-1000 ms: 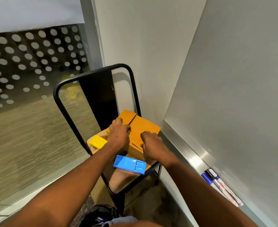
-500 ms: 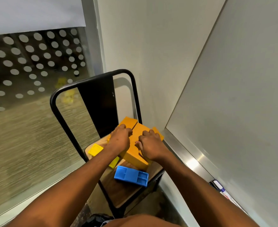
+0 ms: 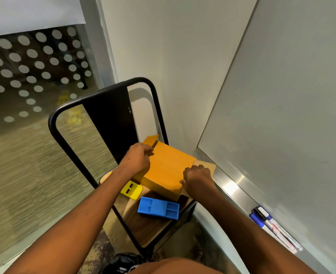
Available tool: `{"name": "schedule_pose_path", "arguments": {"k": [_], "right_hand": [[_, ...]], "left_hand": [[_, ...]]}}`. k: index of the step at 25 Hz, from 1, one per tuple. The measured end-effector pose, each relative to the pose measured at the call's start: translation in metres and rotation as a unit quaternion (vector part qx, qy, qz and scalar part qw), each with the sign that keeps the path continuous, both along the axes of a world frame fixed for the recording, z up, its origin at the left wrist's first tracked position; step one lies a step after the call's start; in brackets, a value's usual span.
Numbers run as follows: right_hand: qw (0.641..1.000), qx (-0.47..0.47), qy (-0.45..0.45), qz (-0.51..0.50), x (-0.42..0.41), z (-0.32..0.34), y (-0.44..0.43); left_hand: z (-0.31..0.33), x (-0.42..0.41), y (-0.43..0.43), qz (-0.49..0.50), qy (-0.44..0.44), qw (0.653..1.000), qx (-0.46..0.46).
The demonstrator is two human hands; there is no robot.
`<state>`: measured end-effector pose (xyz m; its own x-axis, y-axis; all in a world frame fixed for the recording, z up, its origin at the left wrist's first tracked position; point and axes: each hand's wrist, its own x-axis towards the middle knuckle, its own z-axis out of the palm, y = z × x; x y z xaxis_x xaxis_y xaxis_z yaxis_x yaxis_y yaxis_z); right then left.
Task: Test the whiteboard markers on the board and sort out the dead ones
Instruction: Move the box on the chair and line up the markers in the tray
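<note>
The whiteboard markers point(image 3: 270, 224), a small bunch of white-barrelled pens with blue and black caps, lie side by side in the silver metal ledge point(image 3: 234, 186) along the bottom edge of the white whiteboard point(image 3: 281, 115), at the lower right. That puts them within reach for scribbling on the board, but neither hand is near them, and no stroke shows on the board, so testing looks not yet begun.

Both hands are instead on the orange cardboard box point(image 3: 165, 167) that sits on the wooden seat point(image 3: 149, 228) of the black metal-framed chair point(image 3: 103, 91), which is pushed into the corner just beside the board. The left hand point(image 3: 137, 159) has its fingers curled over the far left edge, by a raised orange flap. The right hand point(image 3: 197, 177) is closed into a tight curl at the near right corner, gripping what seems to be a paler flap folded outward. A hold on opposite sides like this suits prying the top open. My guess is the box holds more markers, or will take the dead ones, though its inside is hidden.

In front of the box on the seat lie a flat blue plastic tray point(image 3: 158, 208) and a smaller yellow plastic tray point(image 3: 132, 190), the yellow one partly under the left forearm. Their divided compartments could serve for sorting.
</note>
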<state>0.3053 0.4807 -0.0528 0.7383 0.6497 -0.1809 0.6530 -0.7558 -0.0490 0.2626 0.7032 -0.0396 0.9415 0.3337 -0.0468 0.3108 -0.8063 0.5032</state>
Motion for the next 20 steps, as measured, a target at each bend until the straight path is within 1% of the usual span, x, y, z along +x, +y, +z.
{"name": "schedule_pose_path", "arguments": {"k": [2,4,6,8,10,12,15,16,18,20], "right_hand": [[1.000,0.029,0.001,-0.011,-0.003,-0.005,0.008],[0.999,0.024,0.018,-0.011,-0.005,-0.008,0.016],[0.999,0.012,0.037,-0.012,-0.005,-0.011,0.019],[0.999,0.021,0.041,-0.012,-0.003,-0.012,0.021],[0.998,0.023,0.050,-0.011,-0.003,-0.013,0.024],[0.997,0.025,0.067,-0.017,-0.002,-0.013,0.025],[0.991,0.061,0.112,-0.037,0.003,-0.011,0.027],[0.988,0.077,0.128,-0.044,0.004,-0.009,0.028],[0.983,0.114,0.138,-0.044,0.005,-0.004,0.030],[0.974,0.172,0.142,-0.029,-0.002,0.004,0.033]], "left_hand": [[0.011,-0.001,0.007,0.028,-0.036,0.999,-0.009],[0.016,-0.003,0.018,0.059,-0.059,0.997,-0.003],[0.013,-0.003,0.031,0.078,-0.053,0.996,0.004],[0.009,0.000,0.044,0.096,-0.037,0.995,0.005],[0.006,0.000,0.055,0.091,-0.031,0.995,0.041],[0.004,-0.004,0.058,0.065,-0.018,0.991,0.115],[0.003,-0.011,0.051,0.072,-0.002,0.971,0.228],[0.003,-0.012,0.049,0.077,0.008,0.966,0.246],[-0.001,-0.009,0.050,0.078,0.022,0.964,0.252],[-0.005,-0.005,0.053,0.076,0.036,0.971,0.225]]}}
